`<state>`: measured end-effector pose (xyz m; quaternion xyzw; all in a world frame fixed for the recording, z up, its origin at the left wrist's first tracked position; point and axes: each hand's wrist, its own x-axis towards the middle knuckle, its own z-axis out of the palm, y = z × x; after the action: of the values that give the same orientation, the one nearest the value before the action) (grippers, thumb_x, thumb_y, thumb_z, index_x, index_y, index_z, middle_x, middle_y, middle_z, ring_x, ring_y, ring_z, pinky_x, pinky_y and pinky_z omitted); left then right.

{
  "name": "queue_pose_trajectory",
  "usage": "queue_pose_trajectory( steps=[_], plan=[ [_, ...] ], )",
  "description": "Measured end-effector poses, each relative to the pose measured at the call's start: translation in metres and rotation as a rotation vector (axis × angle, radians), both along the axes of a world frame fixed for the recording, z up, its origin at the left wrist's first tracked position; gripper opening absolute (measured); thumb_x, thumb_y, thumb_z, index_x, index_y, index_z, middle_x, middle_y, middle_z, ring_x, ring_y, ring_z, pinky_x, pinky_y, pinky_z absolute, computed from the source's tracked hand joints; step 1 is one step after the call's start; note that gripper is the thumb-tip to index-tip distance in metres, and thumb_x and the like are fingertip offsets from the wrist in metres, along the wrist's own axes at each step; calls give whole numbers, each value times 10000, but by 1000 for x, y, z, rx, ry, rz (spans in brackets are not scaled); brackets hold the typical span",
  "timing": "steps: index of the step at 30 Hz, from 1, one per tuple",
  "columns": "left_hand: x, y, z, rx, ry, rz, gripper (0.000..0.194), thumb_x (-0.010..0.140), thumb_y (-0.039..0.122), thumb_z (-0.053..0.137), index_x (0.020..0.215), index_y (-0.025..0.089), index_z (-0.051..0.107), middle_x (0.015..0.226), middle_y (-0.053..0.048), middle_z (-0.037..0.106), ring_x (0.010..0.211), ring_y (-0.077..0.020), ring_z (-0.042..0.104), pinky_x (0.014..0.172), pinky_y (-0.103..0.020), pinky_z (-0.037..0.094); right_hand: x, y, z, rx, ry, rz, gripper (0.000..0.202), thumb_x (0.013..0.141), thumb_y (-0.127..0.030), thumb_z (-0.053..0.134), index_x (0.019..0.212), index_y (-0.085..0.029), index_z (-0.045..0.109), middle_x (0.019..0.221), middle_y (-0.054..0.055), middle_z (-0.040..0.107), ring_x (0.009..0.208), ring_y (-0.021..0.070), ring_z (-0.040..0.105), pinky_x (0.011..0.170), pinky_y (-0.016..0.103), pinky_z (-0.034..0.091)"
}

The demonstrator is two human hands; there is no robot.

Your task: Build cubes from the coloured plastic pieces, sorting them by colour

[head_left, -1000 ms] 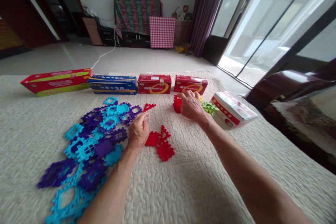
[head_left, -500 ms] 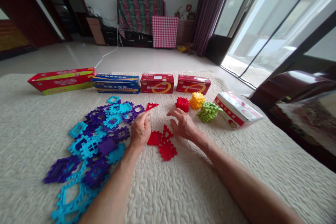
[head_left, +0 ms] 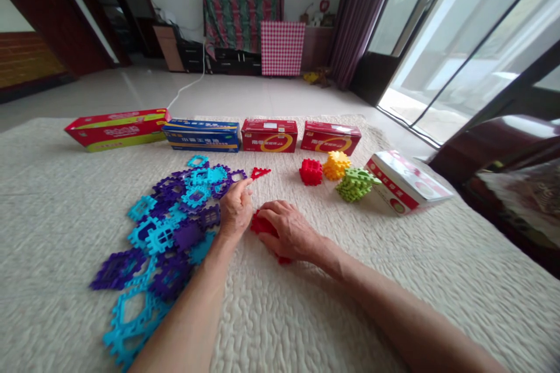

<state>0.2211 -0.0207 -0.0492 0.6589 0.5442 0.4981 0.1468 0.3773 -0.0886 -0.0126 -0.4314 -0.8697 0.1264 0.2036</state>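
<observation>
Low over the blanket, my left hand (head_left: 236, 208) has its index finger stretched toward a red triangular building piece (head_left: 260, 172), the tip at or very near its left corner. Its other fingers are curled in, and whatever may be inside them is hidden. My right hand (head_left: 289, 228) is closed down over flat red toothed building pieces (head_left: 261, 222), covering most of them. Purple building pieces (head_left: 188, 235) and light-blue ones (head_left: 161, 237) lie heaped beside my left hand and forearm. Beyond my right hand are a red stack (head_left: 311, 172), a yellow stack (head_left: 336, 165) and a green stack (head_left: 356, 185).
A red-and-green box (head_left: 120, 131), a blue box (head_left: 203, 136) and two dark-red boxes (head_left: 269, 136) line the far side of the cream quilted blanket (head_left: 420, 280). A white-and-red box (head_left: 405, 182) lies at the right, near a dark wooden seat (head_left: 494, 143).
My right hand has moved left and down onto the red pieces. My left hand keeps its pose near the red triangle. The whole view has shifted slightly.
</observation>
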Motion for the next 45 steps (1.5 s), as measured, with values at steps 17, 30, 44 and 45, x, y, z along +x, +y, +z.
queue_pose_trajectory(
  steps=[17, 30, 44, 45],
  plan=[
    [15, -9, 7, 102, 183, -270, 324, 804, 116, 422, 1004, 146, 676, 1043, -94, 709, 973, -180, 664, 905, -308, 529, 66, 36, 7, -87, 160, -433, 262, 878, -221, 438, 774, -134, 663, 584, -11, 561, 530, 102, 484, 550, 220, 334],
    [24, -18, 2, 116, 260, -403, 379, 800, 28, 416, 1070, 157, 648, 1068, -78, 685, 987, -170, 649, 911, -304, 529, 61, 27, 5, -90, 81, -170, 383, 734, -184, 694, 1106, -127, 625, 1065, 128, 644, 933, 202, 623, 848, 324, 479],
    [23, -18, -1, 112, 241, -393, 342, 822, 33, 426, 1058, 140, 648, 1052, -91, 687, 960, -173, 653, 891, -311, 534, 70, 25, 13, -59, -133, -202, 253, 777, -167, 621, 1029, -143, 626, 1014, 104, 627, 944, 197, 580, 856, 318, 459],
    [24, -18, -2, 106, 241, -393, 342, 822, 32, 426, 1057, 141, 649, 1053, -90, 686, 964, -174, 652, 892, -313, 534, 74, 27, 14, -46, -117, -214, 275, 779, -179, 631, 1052, -146, 618, 1032, 105, 626, 946, 196, 581, 857, 322, 462]
  ],
)
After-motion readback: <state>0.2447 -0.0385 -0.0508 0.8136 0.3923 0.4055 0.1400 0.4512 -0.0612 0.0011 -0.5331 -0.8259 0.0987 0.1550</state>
